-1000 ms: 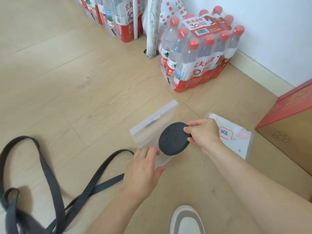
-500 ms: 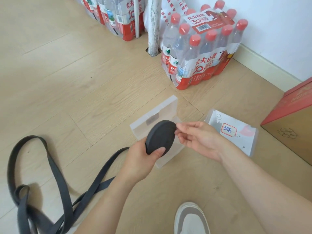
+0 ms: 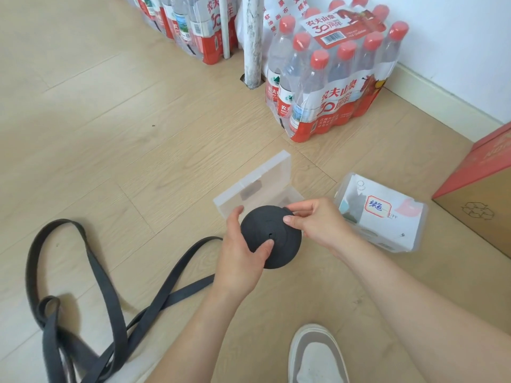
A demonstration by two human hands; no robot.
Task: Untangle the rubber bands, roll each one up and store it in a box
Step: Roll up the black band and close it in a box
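Band roll [image 3: 272,239]: black, tight flat disc, small centre hole.

A: The open box [image 3: 258,179] – what colour is it?
B: Frosted clear plastic, no print. The rolled band [image 3: 272,239] just in front of it is matte black, with faint spiral rings on its face.
A: And the loose band [image 3: 102,283] to the left of the box?
B: Dark charcoal, plain.
A: Behind the box?
B: A bottle pack [image 3: 331,100] — red caps, clear bottles, red-and-white wrap with white characters.
A: To the box's right?
B: A second clear box [image 3: 381,217] holding white paper, a red-edged tag with blue writing and a pink patch. Beyond that, a carton [image 3: 492,194]: brown, red top, grey recycling mark. The floor [image 3: 110,120] under the box is pale beige wood grain.
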